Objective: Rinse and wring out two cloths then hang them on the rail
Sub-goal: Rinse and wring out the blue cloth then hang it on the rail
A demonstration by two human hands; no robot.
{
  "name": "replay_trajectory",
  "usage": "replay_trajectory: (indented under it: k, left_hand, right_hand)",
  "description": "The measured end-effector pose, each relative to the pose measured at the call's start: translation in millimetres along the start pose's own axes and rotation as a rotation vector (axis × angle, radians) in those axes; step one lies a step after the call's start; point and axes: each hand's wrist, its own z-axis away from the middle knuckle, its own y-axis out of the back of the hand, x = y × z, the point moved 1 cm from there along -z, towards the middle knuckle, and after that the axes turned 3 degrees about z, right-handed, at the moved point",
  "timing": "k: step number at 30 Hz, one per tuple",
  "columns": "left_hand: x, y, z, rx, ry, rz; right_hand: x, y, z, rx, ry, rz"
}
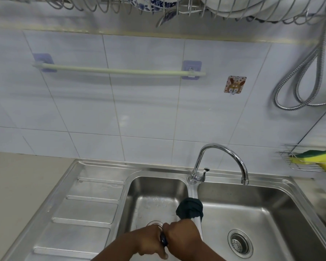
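Wringing step, cloth one as far as I can tell. Both hands are low centre of frame, over the left basin [154, 200] of the double sink. Left hand [149, 242] and right hand [183, 236] are closed into fists, butted against each other, clamped on a dark teal cloth [190, 207]. The bunched end of the cloth sticks out above the right fist, sitting over the divider between the basins. A short dark bit shows in the gap between the two fists, so the cloth runs through both grips.

Only one cloth visible. Second one: can't see it anywhere in frame.

Tap [221, 157] spout is over the right basin; no stream visible from it. The left basin floor looks wet, near the drain.

Rail [119, 70] is upper left of frame on the tiled wall, pale green bar on two purple stick-on mounts, nothing hanging on it.

Next, my read: finish the twist, then shake the cloth open and lift it up and left to drape over the rail. It needs spreading first; a wadded lump will likely slide off a smooth bar. Then find cloth two and repeat.
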Motion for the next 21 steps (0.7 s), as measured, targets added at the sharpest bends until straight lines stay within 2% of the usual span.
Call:
replay_trajectory:
  k: [2, 5, 8, 10, 11, 13, 15, 19, 21]
  left_hand:
    - [-4.6, -1.2, -1.2, -0.014, 0.026, 0.014]
    - [0.7, -1.7, 0.4, 0.001, -0.029, -0.006]
    - [4.0, 0.0, 1.6, 0.132, -0.118, -0.190]
    - [1.5, -0.5, 2.7, 0.251, -0.139, -0.386]
    - [-2.7, -0.4, 1.7, 0.291, -0.150, -0.416]
    - [-7.1, 0.1, 2.4, 0.344, -0.181, -0.354]
    - [-11.7, 2.2, 1.3, 0.367, -0.187, -0.221]
    - [-21.8, 10.7, -1.8, 0.439, -0.262, -0.097]
    - [-26.5, 18.8, 0.3, 0.498, -0.302, -0.085]
  right_hand:
    - [0.1, -3.8, 1.1, 0.033, 0.047, 0.027]
    - [2.9, -19.6, -4.5, -0.013, 0.091, 0.033]
    - [3.4, -12.1, -8.3, 0.023, 0.085, -0.006]
    - [13.8, -6.6, -7.9, 0.050, 0.025, -0.207]
    - [19.2, -6.4, -7.5, -0.042, -0.009, -0.341]
    - [29.2, -5.7, -3.6, -0.173, -0.065, -0.654]
    - [35.9, 0.9, 0.2, -0.175, -0.119, -0.851]
    - [46.5, 12.4, 2.0, -0.009, -0.110, -0.913]
    - [50.7, 16.6, 4.3, -0.028, -0.149, -0.977]
